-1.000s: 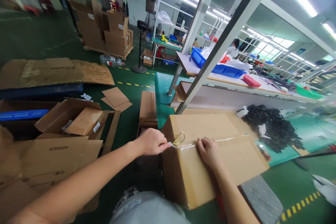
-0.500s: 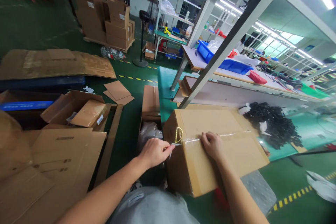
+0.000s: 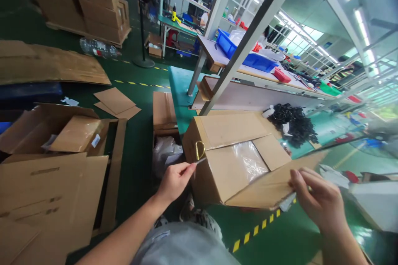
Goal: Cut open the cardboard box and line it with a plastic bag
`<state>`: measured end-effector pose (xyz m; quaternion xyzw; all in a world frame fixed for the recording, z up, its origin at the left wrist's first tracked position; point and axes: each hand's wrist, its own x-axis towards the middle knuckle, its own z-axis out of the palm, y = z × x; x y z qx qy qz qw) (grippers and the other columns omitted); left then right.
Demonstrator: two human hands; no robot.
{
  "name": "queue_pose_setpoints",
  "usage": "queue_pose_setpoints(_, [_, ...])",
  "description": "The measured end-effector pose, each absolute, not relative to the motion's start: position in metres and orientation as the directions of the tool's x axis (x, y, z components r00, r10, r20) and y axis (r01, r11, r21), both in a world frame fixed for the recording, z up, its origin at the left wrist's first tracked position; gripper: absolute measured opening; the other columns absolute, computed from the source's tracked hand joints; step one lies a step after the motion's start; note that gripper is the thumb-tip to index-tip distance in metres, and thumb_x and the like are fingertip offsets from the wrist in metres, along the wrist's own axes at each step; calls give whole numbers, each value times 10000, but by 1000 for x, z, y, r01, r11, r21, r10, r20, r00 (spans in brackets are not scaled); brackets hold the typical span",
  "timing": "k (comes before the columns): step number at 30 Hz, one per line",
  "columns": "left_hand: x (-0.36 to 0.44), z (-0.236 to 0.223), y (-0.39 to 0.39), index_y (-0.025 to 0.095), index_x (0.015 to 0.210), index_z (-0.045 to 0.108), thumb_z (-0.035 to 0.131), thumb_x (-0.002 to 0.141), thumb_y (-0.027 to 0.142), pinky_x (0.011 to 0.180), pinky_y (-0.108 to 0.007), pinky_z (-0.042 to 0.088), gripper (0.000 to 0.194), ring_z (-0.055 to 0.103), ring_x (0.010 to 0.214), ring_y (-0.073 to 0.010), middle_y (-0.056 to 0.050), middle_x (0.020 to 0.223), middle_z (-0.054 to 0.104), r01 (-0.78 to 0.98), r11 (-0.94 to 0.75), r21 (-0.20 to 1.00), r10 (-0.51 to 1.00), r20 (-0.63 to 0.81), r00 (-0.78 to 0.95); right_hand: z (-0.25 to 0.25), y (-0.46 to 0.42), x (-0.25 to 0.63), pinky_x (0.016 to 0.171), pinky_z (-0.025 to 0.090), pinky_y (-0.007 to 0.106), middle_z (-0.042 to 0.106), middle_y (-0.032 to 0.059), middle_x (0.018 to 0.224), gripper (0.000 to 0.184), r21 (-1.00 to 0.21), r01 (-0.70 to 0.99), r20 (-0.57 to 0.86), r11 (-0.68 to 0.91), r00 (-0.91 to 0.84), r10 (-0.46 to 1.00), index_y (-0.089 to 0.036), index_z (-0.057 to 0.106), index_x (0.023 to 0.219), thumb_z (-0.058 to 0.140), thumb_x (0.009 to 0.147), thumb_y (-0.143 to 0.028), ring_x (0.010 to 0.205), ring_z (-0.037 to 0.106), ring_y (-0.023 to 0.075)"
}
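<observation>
A brown cardboard box (image 3: pixel 217 165) stands on the green bench in front of me, its tape seam cut. My right hand (image 3: pixel 320 201) grips the near top flap (image 3: pixel 270 186) and holds it swung outward, so clear plastic (image 3: pixel 247 159) shows inside. The far flap (image 3: pixel 230 130) still lies over the box. My left hand (image 3: pixel 174 180) is closed on small gold-handled scissors (image 3: pixel 199 154) at the box's left corner.
Open and flattened cartons (image 3: pixel 59 149) lie on the floor to my left. A pile of black parts (image 3: pixel 292 122) sits on the bench behind the box. A slanted metal post (image 3: pixel 245 41), blue bins (image 3: pixel 245 51) and stacked cartons (image 3: pixel 93 8) stand farther back.
The tape seam has been cut through. My right hand left the box top and pulled the near flap open toward me. My left hand drew the scissors back to the left corner.
</observation>
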<state>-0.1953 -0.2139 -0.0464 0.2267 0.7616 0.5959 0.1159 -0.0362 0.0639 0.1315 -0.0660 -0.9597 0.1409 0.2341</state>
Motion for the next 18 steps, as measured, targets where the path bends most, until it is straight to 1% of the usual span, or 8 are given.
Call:
queue_pose_setpoints(3, [-199, -50, -214, 162, 710, 663, 459, 947, 496, 583, -232, 397, 457, 546, 627, -148, -5, 643, 606, 143, 166, 976, 460, 51, -886, 130, 67, -11, 525, 384, 281, 557, 22, 653, 282, -337, 41, 420, 940, -888, 189, -204, 600, 666, 562, 929, -296, 569, 519, 154])
queue_pose_setpoints(5, [-193, -52, -215, 160, 715, 666, 459, 943, 507, 584, -230, 410, 464, 554, 629, -152, -5, 644, 609, 109, 157, 982, 441, 29, -897, 127, 70, -10, 553, 404, 280, 590, 31, 717, 215, -355, 6, 433, 935, -885, 171, -206, 627, 729, 565, 929, -255, 617, 552, 162])
queue_pose_setpoints(7, [-185, -56, -218, 159, 713, 668, 463, 938, 514, 577, -229, 424, 468, 569, 633, -160, -9, 644, 620, 88, 146, 985, 421, 19, -907, 126, 73, -21, 567, 410, 276, 593, 29, 742, 194, -371, -47, 435, 927, -891, 129, -207, 632, 769, 543, 940, -218, 634, 557, 158])
queue_pose_setpoints(9, [-179, -61, -223, 159, 707, 674, 491, 918, 528, 587, -231, 448, 463, 599, 658, -178, -19, 662, 650, 69, 138, 988, 391, 10, -920, 127, 78, -36, 588, 415, 278, 582, 27, 737, 213, -391, -99, 407, 915, -911, 75, -204, 624, 789, 502, 963, -207, 644, 549, 155])
queue_pose_setpoints(11, [-175, -69, -228, 166, 720, 702, 549, 868, 571, 613, -240, 477, 458, 630, 699, -202, -26, 703, 692, 13, 138, 990, 333, -34, -942, 130, 87, -49, 633, 424, 294, 577, 30, 729, 247, -389, -117, 358, 914, -933, 33, -200, 616, 797, 460, 986, -230, 670, 546, 164])
queue_pose_setpoints(14, [-171, -82, -235, 179, 849, 760, 631, 772, 635, 730, -270, 531, 481, 675, 833, -253, -34, 806, 746, -110, 103, 989, 217, -130, -967, 138, 110, -56, 729, 432, 330, 613, 40, 769, 263, -343, -108, 264, 933, -965, -15, -203, 617, 827, 438, 999, -289, 748, 564, 187])
queue_pose_setpoints(16, [-168, -89, -238, 191, 901, 770, 661, 733, 654, 803, -297, 544, 503, 686, 895, -273, -35, 862, 762, -165, 73, 984, 154, -174, -973, 145, 130, -55, 798, 437, 344, 652, 41, 839, 219, -334, -105, 196, 937, -980, -40, -214, 627, 879, 479, 984, -338, 821, 589, 199])
queue_pose_setpoints(18, [-163, -92, -239, 209, 906, 774, 678, 713, 659, 840, -322, 550, 499, 693, 920, -283, -32, 895, 769, -192, 63, 979, 106, -198, -974, 153, 149, -54, 842, 447, 344, 680, 38, 918, 190, -324, -92, 123, 942, -991, -54, -226, 640, 945, 590, 921, -408, 890, 612, 209])
